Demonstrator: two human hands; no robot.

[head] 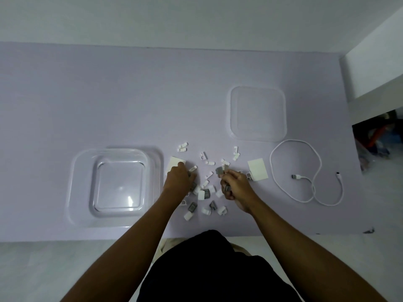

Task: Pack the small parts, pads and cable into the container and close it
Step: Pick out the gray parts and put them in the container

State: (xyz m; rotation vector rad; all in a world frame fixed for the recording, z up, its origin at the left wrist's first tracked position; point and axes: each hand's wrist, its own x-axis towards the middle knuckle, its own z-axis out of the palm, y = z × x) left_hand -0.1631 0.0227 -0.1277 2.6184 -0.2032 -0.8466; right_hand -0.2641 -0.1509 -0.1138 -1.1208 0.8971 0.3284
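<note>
The head view looks down on a smooth, matte lilac tabletop [65, 94]. At left sits the container [118, 182], clear glossy plastic, square with rounded corners and a broad stepped rim; nothing lies in it and light glints off its floor. Farther back and to the right lies the lid [258, 113], a flat clear square with rounded corners, well apart from the container.

Between them a scatter of small parts [204, 194] covers the tabletop: little white plastic clips and grey blocky pieces, some piled, some stray. A pale square pad [174, 163] lies just beside the container's right rim, partly under the left hand [178, 179]. A second pad [258, 170], flat and cream-white, lies right of the pile. Beyond it the cable [314, 171], thin, white and glossy, curls in a loose loop with a plug at each end.

The left hand's fingers are curled down onto the parts; whether they grip anything I cannot tell. The right hand [235, 186] has its fingers closed around several grey parts, one pinched at the fingertips [222, 175].
</note>
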